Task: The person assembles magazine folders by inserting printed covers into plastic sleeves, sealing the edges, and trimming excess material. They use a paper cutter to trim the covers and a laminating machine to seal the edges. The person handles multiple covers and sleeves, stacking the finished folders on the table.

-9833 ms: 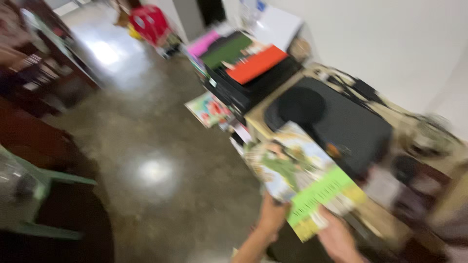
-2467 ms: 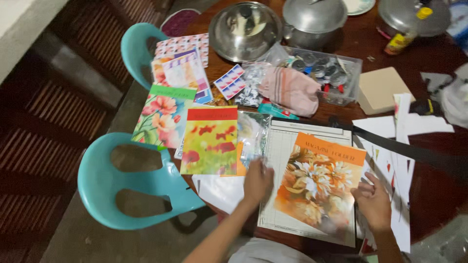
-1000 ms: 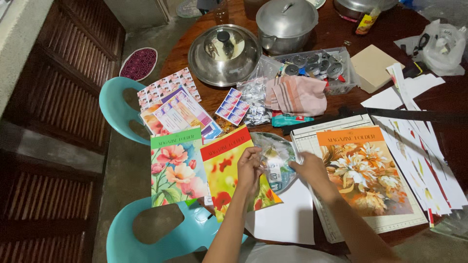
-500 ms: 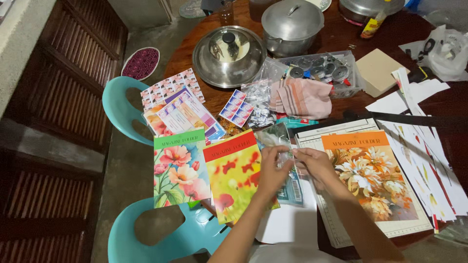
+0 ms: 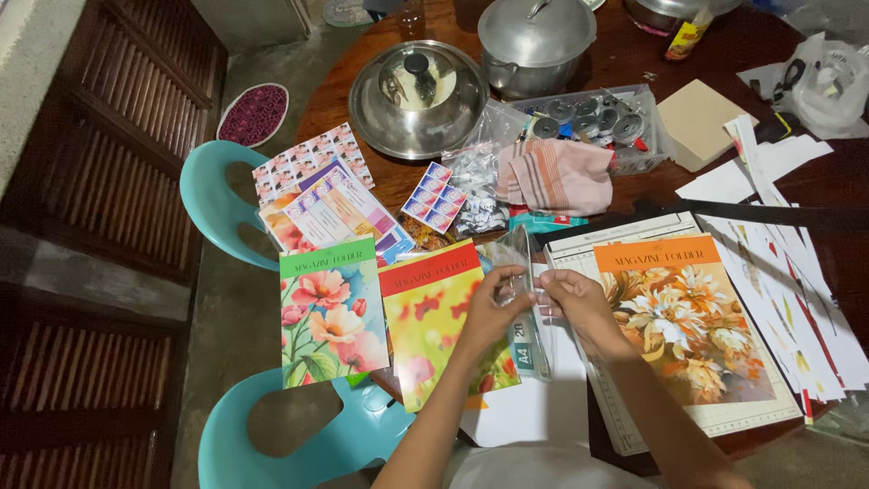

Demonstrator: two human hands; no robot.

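Note:
My left hand (image 5: 493, 308) and my right hand (image 5: 572, 300) meet over the table's near edge, both gripping a clear plastic sleeve pack (image 5: 523, 308) held upright between them. Under my left hand lies a red-and-yellow floral folder (image 5: 434, 317). A green floral folder (image 5: 330, 312) lies left of it. An orange floral folder (image 5: 690, 317) rests on a cutting mat (image 5: 625, 426) to the right of my right hand.
Farther back on the round wooden table (image 5: 634, 63) stand a metal lid (image 5: 418, 95), a pot (image 5: 534, 41), a clear box of small parts (image 5: 593, 122), a striped cloth (image 5: 554, 177) and paper strips (image 5: 787, 272). Two teal plastic chairs (image 5: 299, 439) stand at left.
Both hands have come together and lifted the clear sleeve pack off the table; a second ago they were just reaching it. The view has tilted slightly down.

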